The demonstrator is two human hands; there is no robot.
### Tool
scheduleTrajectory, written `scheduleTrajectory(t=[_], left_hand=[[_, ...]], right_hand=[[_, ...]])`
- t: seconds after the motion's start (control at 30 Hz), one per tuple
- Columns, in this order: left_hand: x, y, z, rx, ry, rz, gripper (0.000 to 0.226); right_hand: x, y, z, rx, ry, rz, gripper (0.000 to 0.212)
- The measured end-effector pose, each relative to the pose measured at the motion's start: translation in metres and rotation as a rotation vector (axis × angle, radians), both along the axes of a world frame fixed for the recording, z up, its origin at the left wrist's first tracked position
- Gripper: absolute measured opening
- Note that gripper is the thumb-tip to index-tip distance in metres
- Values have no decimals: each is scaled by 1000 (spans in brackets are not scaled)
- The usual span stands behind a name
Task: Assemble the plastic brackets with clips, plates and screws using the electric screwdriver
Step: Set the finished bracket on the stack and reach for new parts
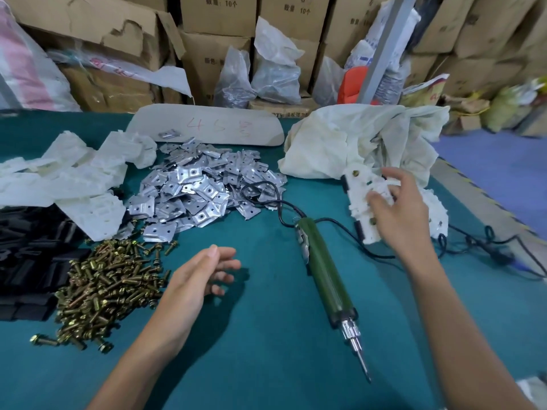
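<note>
Green-barrelled electric screwdriver (pixel 325 276): lies unheld on the teal felt table top (pixel 266 350), bit toward the near edge, between the two hands. Black cable (pixel 279 213) loops from its rear onto the plate heap.

Left hand (pixel 201 276): hovers just beside the screws, fingers loosely curled, holding nothing.

Right hand (pixel 405 214): fingers spread over a white plastic bracket (pixel 359 198) fitted with brass screws. Thumb on it, blurred; cannot tell whether gripped.

Heap of silver pressed-metal plates (pixel 201 187): centre, behind the left hand.

Pile of brass-coloured screws with washers (pixel 103 285): near left.

Black plastic clips (pixel 26 255): far left edge, touching the screws.

Loose white plastic brackets (pixel 59 184): behind the clips.

Cream cloth sack (pixel 355 143): behind the right hand.

Beige padded board (pixel 207 125): marked in red "45" plus one unreadable character.

Brown cardboard cartons (pixel 219 13): stacked behind the table; print reads "10个".
</note>
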State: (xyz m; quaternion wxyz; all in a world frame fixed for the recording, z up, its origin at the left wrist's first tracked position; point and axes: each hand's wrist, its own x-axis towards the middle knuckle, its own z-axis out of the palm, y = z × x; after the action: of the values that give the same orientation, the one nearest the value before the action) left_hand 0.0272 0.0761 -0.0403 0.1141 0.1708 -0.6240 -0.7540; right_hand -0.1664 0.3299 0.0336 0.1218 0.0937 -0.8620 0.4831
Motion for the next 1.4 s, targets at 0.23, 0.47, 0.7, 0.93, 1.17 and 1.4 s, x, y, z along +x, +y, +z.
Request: scheduleTrajectory(t=[0.23,0.47,0.7,0.93,1.17,1.4], left_hand=[[2,-7,-5,-23,-20,-36,38],[1,-8,-3,-71,-36,-58,25],[2,-6,-5,-97,-53,-46,28],[3,-7,-7,-108,-69,-12,19],[1,-5,-7,-124,-83,-19,15],[1,1,-6,-184,-82,-16,13]], right_hand=[[-63,27,-39,551,-23,-172,50],[-51,29,-47,609,-32,-250,77],[45,-14,-22,573,-184,276,72],[80,-20,-31,673,-302,357,81],[58,5,-29,782,-289,275,85],[68,-35,-39,404,-5,354,51]])
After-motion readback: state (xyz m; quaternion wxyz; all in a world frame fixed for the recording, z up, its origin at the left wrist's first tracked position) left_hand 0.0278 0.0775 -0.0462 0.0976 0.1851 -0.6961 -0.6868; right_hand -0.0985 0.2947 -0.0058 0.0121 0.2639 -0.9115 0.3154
